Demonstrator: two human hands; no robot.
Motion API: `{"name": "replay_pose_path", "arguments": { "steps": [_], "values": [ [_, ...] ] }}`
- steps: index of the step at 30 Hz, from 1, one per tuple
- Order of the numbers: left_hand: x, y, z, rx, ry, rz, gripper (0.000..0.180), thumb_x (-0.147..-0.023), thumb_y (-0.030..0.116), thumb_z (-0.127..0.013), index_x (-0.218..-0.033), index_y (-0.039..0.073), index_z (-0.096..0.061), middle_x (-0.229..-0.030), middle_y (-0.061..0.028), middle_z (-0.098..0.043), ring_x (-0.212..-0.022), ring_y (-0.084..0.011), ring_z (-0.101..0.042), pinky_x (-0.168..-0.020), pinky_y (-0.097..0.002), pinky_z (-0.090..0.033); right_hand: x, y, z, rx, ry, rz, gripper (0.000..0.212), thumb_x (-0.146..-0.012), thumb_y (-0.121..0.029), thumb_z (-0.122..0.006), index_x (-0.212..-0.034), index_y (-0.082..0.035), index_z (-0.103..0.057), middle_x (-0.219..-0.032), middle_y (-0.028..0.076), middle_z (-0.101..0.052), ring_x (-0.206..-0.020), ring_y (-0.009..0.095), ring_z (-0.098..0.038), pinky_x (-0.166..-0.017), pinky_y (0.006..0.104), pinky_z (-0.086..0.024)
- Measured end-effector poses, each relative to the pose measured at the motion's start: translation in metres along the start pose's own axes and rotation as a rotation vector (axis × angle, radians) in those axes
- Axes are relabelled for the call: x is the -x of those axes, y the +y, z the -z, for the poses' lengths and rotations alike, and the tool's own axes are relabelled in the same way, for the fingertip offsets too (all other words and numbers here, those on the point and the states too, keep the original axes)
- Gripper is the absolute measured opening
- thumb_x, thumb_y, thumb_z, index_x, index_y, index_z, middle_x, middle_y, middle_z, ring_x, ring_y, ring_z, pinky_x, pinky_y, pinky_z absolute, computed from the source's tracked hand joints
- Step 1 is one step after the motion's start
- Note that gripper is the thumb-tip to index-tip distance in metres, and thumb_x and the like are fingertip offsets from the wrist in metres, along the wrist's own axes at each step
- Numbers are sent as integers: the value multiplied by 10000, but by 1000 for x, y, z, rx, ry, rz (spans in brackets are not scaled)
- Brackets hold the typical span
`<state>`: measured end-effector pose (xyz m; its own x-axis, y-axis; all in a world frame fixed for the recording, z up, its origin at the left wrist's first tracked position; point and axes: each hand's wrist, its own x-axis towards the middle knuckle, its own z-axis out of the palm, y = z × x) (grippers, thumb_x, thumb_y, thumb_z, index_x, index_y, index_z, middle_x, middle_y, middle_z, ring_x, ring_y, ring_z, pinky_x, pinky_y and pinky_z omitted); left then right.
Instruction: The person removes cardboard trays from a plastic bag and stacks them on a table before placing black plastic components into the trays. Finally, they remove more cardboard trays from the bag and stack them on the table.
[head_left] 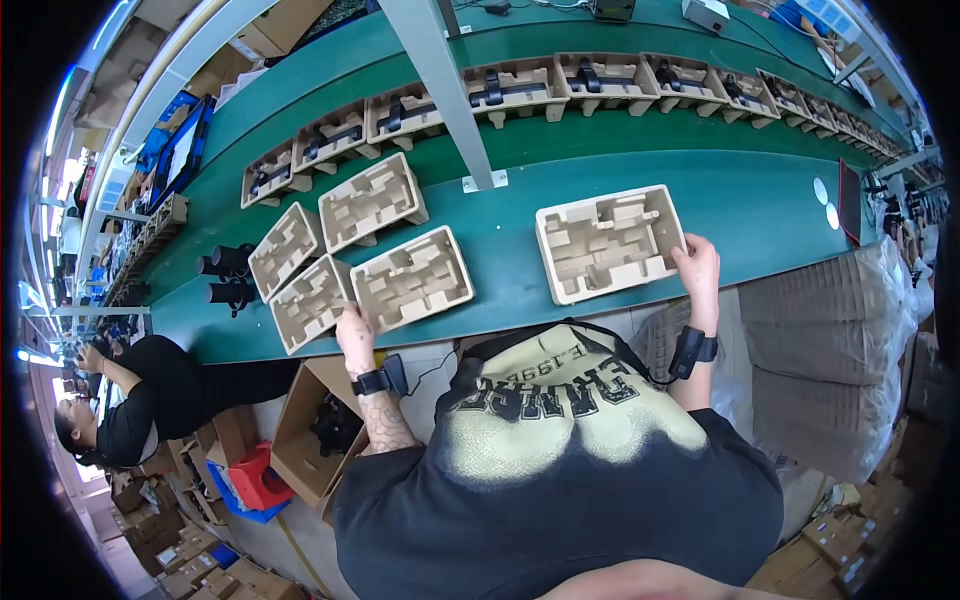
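Note:
My right hand point(699, 264) grips the right rim of a beige moulded pulp tray point(575, 278), which lies on the green bench with its moulded compartments facing up. My left hand point(354, 332) is at the near right edge of another pulp tray point(292, 335), its fingers closed at the rim and partly hidden. Touching or close beside that one is a third tray point(440, 308). Two more, a far tray point(365, 233) and a narrower-looking one point(265, 262), lie just beyond. No contents show in these trays.
Along the far belt runs a row of pulp trays point(400, 135) holding dark parts. A metal post point(440, 90) rises mid-bench. Black cylindrical parts point(228, 292) stand at left. An open carton point(300, 425) sits below; wrapped tray stacks point(825, 340) stand right. Another person point(150, 400) works at left.

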<state>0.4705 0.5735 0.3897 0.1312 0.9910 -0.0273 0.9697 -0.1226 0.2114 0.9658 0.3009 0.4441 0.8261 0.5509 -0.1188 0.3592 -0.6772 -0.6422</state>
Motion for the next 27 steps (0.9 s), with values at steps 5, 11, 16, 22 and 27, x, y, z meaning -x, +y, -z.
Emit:
{"name": "replay_pose_path", "arguments": {
  "steps": [5,11,16,22,27],
  "values": [
    [33,185,41,628,-137,-149,384,-881,421,-581,-877,39,-625,-794,-160,-657,-763,-278,-645,-695,-367,-498,-10,24,-17,-335,-81,67,393,-715,-68,-593,-1105,-28,-624,-787,160,-662,-740,232,-655,-695,306,-496],
    [40,251,-1,802,-437,-558,306,-849,308,-606,-847,2,-608,-665,-64,-618,-570,-128,-573,-516,-270,-445,49,-41,7,-459,88,208,385,-770,22,-539,-1151,55,-580,-939,109,-677,-852,120,-628,-743,258,-491],
    [84,212,68,1135,-530,-503,165,-836,162,-617,-782,8,-596,-647,32,-561,-564,-35,-465,-500,-217,-386,76,-38,2,-713,108,275,370,-815,44,-540,-1182,95,-540,-991,89,-652,-855,117,-623,-756,245,-493],
    [48,215,57,719,-375,-491,258,-800,156,-647,-617,21,-526,-557,40,-443,-554,-25,-393,-474,-220,-340,71,-49,1,-791,-205,120,407,-798,60,-539,-1205,78,-534,-1024,88,-642,-878,104,-607,-780,239,-484],
    [59,193,31,1013,-392,-377,269,-805,155,-646,-603,32,-518,-548,50,-448,-531,-21,-386,-460,-218,-318,88,-36,5,-880,-120,160,462,-773,47,-566,-1233,51,-521,-1085,99,-628,-947,133,-607,-846,252,-474]
  ]
}}
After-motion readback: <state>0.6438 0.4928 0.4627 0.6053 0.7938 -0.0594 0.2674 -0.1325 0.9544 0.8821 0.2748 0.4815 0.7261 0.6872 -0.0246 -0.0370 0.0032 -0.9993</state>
